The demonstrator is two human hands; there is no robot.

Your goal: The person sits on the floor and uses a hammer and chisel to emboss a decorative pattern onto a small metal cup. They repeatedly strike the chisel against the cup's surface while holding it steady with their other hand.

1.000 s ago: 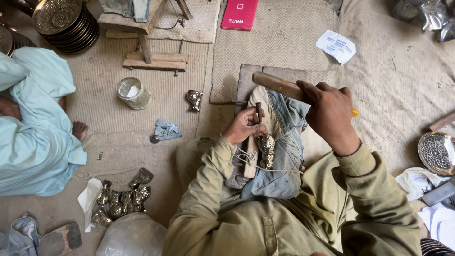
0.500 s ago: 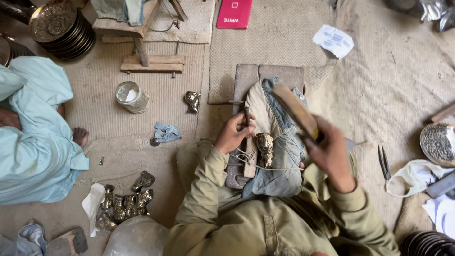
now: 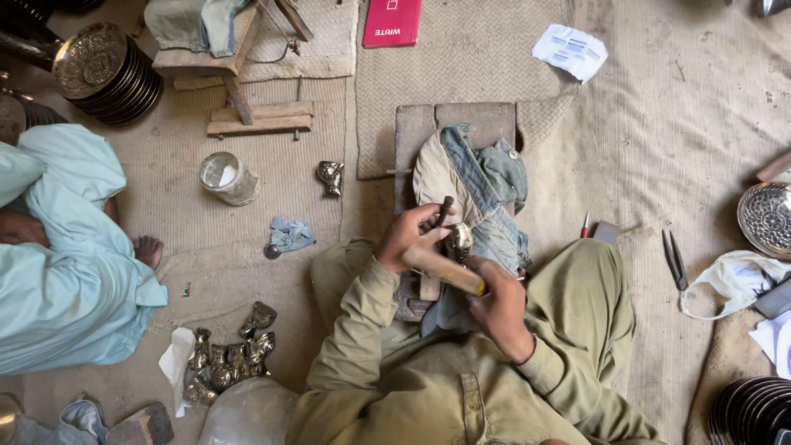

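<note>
Left hand (image 3: 409,233) pinches a punch (image 3: 443,211) on the metal piece (image 3: 460,241). Right hand (image 3: 498,306) grips the hammer (image 3: 442,270); a glancing blow could hit fingers.

The pale wooden hammer handle (image 3: 443,271) has a smooth, matt finish. The small rounded silver metal piece (image 3: 459,240) is glossy and reflective. The dark thin metal punch (image 3: 443,211) is dull. The faded blue denim cloth (image 3: 482,185) is soft, worn and matt. The coarse beige woven floor mat (image 3: 659,124) is rough. The stacked round embossed metal plates (image 3: 103,70) show a textured sheen. The red rectangular notebook (image 3: 393,21) has a smooth cover.
</note>
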